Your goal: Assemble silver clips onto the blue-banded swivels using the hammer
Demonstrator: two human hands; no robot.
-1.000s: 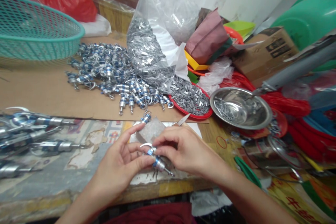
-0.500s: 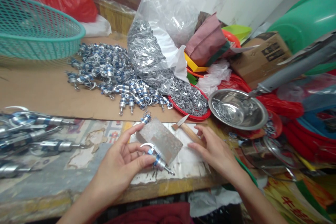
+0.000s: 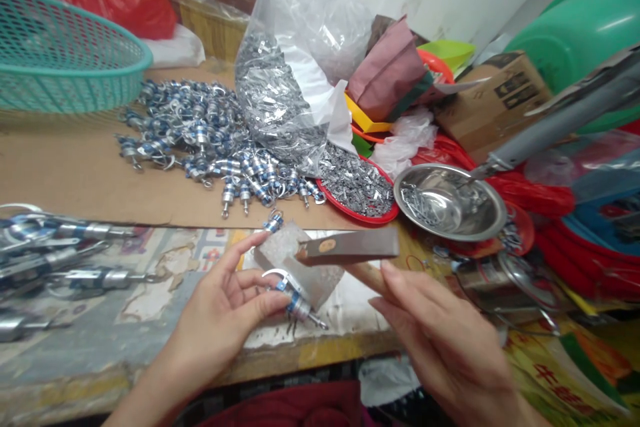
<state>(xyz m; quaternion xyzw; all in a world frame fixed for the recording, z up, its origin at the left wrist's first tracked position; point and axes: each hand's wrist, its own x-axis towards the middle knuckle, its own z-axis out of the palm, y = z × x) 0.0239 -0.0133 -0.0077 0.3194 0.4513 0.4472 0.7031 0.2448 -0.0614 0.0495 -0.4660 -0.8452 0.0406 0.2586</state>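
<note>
My left hand [image 3: 235,293] pinches a small blue and silver metal piece [image 3: 299,305] with a curved hook, at the near left edge of a grey metal block [image 3: 320,280]. Another blue and silver piece [image 3: 273,221] lies just beyond my left fingertips. My right hand [image 3: 435,327] is closed round the wooden handle of a hammer [image 3: 350,245], whose head is raised over the block and hides part of it. White paper [image 3: 350,310] lies under the block.
A heap of blue and silver pieces [image 3: 200,133] lies on cardboard, more at the left. Behind are a clear bag of metal parts [image 3: 280,93], a red tray [image 3: 357,190] of small parts and a steel bowl [image 3: 450,203]. A teal basket [image 3: 65,73] stands far left.
My right hand has taken hold of the hammer's handle and lifted it from the paper, bringing the head over the block. My left hand still holds the metal piece in nearly the same place.
</note>
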